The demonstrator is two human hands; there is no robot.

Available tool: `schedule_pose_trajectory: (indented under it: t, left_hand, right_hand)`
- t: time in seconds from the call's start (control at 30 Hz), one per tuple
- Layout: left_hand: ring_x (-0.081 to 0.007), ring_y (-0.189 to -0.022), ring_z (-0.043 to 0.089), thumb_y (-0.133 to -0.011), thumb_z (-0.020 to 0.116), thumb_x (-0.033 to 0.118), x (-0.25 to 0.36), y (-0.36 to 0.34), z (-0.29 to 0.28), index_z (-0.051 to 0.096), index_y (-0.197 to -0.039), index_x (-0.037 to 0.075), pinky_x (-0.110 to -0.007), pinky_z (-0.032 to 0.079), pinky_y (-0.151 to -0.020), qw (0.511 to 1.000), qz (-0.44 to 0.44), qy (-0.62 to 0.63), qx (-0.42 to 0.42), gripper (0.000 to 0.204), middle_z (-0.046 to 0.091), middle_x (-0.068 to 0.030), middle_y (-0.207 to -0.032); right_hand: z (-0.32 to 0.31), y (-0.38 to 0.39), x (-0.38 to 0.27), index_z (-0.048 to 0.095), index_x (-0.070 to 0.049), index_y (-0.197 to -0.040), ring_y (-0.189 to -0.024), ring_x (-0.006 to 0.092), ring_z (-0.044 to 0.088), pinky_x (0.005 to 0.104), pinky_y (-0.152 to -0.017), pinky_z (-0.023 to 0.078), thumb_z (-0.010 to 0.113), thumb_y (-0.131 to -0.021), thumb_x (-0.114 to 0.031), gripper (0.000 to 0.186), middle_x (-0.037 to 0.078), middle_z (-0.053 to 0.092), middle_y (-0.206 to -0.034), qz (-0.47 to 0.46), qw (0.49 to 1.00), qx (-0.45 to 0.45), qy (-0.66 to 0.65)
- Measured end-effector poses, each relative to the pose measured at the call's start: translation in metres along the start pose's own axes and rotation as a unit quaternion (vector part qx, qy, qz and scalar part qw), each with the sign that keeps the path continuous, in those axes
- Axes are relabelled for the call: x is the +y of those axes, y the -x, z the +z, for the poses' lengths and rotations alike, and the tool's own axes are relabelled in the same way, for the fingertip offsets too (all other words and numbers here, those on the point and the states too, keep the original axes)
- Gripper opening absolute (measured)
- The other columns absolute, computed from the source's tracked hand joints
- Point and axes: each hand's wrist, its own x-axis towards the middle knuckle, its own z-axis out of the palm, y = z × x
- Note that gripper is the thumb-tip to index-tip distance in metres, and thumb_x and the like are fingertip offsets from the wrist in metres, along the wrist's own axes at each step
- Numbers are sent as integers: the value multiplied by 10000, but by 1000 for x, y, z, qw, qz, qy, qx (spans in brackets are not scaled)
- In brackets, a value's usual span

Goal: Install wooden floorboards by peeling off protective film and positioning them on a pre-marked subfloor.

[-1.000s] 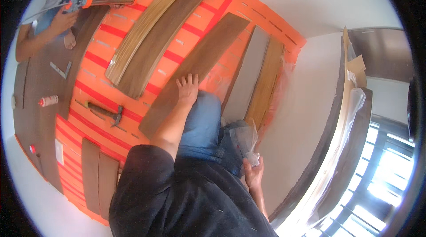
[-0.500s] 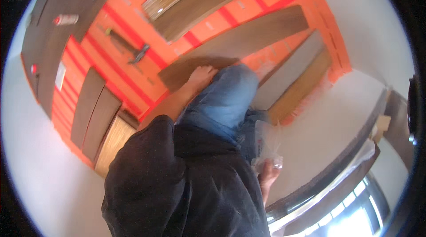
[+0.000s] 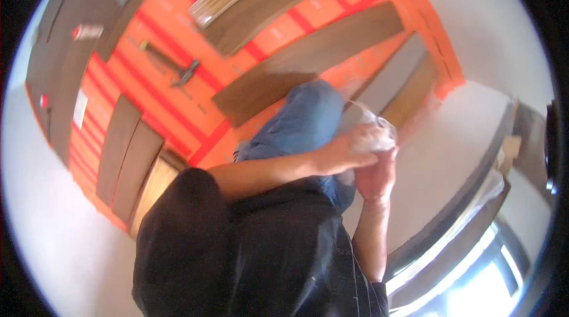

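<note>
In front of my right thigh, both hands come together on a bundle of crumpled clear plastic wrap (image 3: 386,129). My left hand (image 3: 347,152) reaches across from the left, its fingers curled over the bundle and partly blurred. From below, my right hand (image 3: 377,176) grips the same plastic, fingers closed. A loose part of the wrap hangs beside my bent knee (image 3: 314,112). Just beyond the knee a brown floor plank (image 3: 320,59) lies loose on the orange underlayment (image 3: 178,100); neither hand touches it.
A hammer (image 3: 172,65) lies on the underlayment, and a red-and-white tube or can (image 3: 88,32) on laid dark flooring (image 3: 68,68). More planks rest at the far side (image 3: 261,17), left (image 3: 127,157) and right (image 3: 394,74). White walls flank the floor; a bright window (image 3: 480,287) is lower right.
My left hand has left the plank by my knee and swung right onto the plastic wrap. My right hand has risen with the wrap to meet it.
</note>
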Motion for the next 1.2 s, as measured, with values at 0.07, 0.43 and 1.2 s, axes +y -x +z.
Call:
schedule_pose_trajectory:
  t: [0.07, 0.43, 1.2]
  left_hand:
    - [-291, -1283, 591, -954, 751, 306, 0, 2, -18, 607, -1342, 51, -400, 446, -1094, 952, -23, -303, 43, 486, 652, -165, -1322]
    - [-304, -1272, 526, -893, 727, 145, 39, -15, -12, 659, -1223, 27, -408, 407, -1112, 865, -76, -462, -180, 357, 469, -148, -1354]
    - [-421, -1313, 542, -845, 795, 487, -29, 42, -297, 337, -1529, 70, -702, 317, -1115, 425, -331, -824, 175, 923, 531, -239, -1432]
  right_hand:
    - [6, 4, -6, 439, -56, -1488, -1320, 265, 525, 446, -1135, 399, 474, -1066, -500, 614, 95, 549, -1442, 43, 995, -7, -89]
    - [24, 116, -43, 378, -9, -1513, -1400, 363, 479, 430, -1140, 415, 812, -889, -265, 802, 248, 417, -1535, -205, 808, 153, 531]
    - [-173, 380, 290, 665, 56, -1155, -1267, 407, 542, 484, -1098, 416, 734, -859, -234, 421, 277, 602, -1255, 317, 665, 434, 519]
